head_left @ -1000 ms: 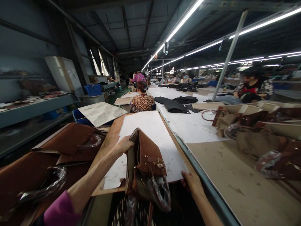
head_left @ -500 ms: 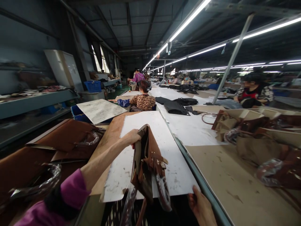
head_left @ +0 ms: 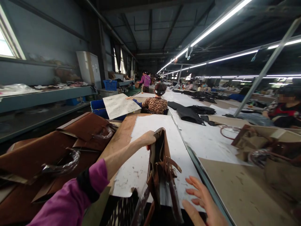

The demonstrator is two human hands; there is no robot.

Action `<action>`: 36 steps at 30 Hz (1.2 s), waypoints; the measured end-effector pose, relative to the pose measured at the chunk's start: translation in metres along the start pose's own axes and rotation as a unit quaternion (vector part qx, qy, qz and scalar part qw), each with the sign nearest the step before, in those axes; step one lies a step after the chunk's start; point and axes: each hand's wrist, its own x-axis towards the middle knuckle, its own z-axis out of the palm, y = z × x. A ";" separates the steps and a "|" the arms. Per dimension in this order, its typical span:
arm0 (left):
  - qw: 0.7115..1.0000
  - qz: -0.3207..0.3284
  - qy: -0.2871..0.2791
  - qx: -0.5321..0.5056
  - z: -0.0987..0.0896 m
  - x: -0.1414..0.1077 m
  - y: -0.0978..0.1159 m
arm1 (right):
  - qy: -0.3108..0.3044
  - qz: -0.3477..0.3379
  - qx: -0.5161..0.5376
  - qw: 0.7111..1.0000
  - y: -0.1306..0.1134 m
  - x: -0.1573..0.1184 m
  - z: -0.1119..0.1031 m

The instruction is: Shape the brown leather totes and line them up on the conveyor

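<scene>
Right hand (head_left: 208,204) has spread wide near the brown bag (head_left: 165,166) in left hand (head_left: 147,140)

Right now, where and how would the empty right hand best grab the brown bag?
Probably by its right wall, coming from the right: the brown bag gapes open, so that wall likely offers a thin edge to pinch, and the left hand holds the top left.

Right hand (head_left: 204,202), handle (head_left: 140,207) of held bag (head_left: 161,161) cut by bottom edge; distant workers (head_left: 189,85) blurred.
</scene>
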 end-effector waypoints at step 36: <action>0.997 0.017 -0.030 0.063 0.002 -0.002 0.013 | 0.010 0.041 -0.361 0.932 -0.047 0.040 0.053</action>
